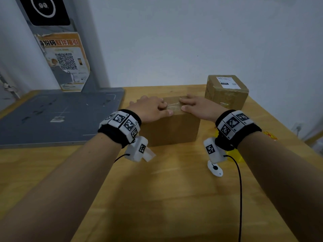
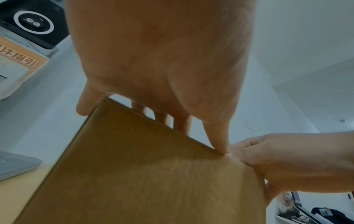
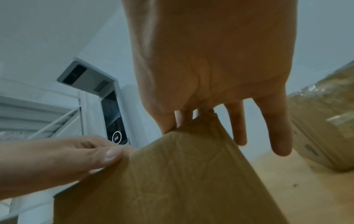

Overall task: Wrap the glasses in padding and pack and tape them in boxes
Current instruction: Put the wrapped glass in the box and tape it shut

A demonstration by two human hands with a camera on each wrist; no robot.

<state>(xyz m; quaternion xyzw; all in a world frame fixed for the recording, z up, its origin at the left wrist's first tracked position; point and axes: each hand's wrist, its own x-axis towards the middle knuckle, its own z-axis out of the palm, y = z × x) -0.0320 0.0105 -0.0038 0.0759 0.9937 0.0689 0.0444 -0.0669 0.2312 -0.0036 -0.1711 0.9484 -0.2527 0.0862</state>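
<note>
A closed brown cardboard box (image 1: 172, 130) stands in the middle of the wooden table (image 1: 166, 198). A strip of clear tape (image 1: 173, 107) runs across its top seam. My left hand (image 1: 151, 107) lies flat on the top's left half, fingers stretched over the lid (image 2: 162, 119) and thumb at the front edge. My right hand (image 1: 198, 107) lies flat on the right half, its fingers (image 3: 239, 121) reaching past the far edge. The thumbs nearly meet at the tape. No glasses or padding are in view.
A second box (image 1: 226, 92), taped and bearing a white shipping label, stands just behind and to the right. A grey platform (image 1: 57, 116) with an upright post and a QR poster (image 1: 66, 62) fills the left. Something yellow (image 1: 236, 155) lies under my right wrist. A white wall is behind.
</note>
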